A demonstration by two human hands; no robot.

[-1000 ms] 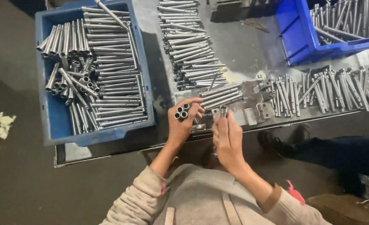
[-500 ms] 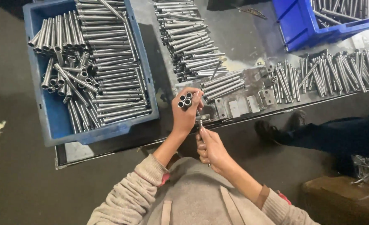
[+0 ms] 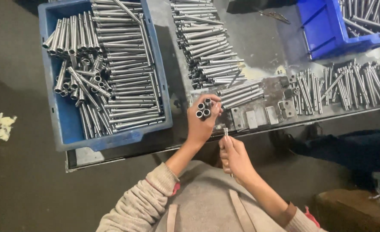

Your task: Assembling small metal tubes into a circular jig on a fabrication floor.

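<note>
Now the left hand (image 3: pixel 202 119) grips a small bundle of short metal tubes (image 3: pixel 203 110), open ends facing up, just above the table edge (image 3: pixel 258 131). Close beside it, the right hand (image 3: pixel 235 158) is closed around a thin metal rod (image 3: pixel 226 131) held upright. Loose tubes (image 3: pixel 207 47) lie heaped beyond, and a blue bin (image 3: pixel 65 116) of tubes sits left.

left hand (image 3: pixel 202 120) raised w/ fingers curled shut round a bundle of short metal tubes (image 3: pixel 203 110); right hand (image 3: pixel 235 158) just below & beside that bundle, fist closed on a thin pin (image 3: pixel 226 132), forearms bent inward.
</note>
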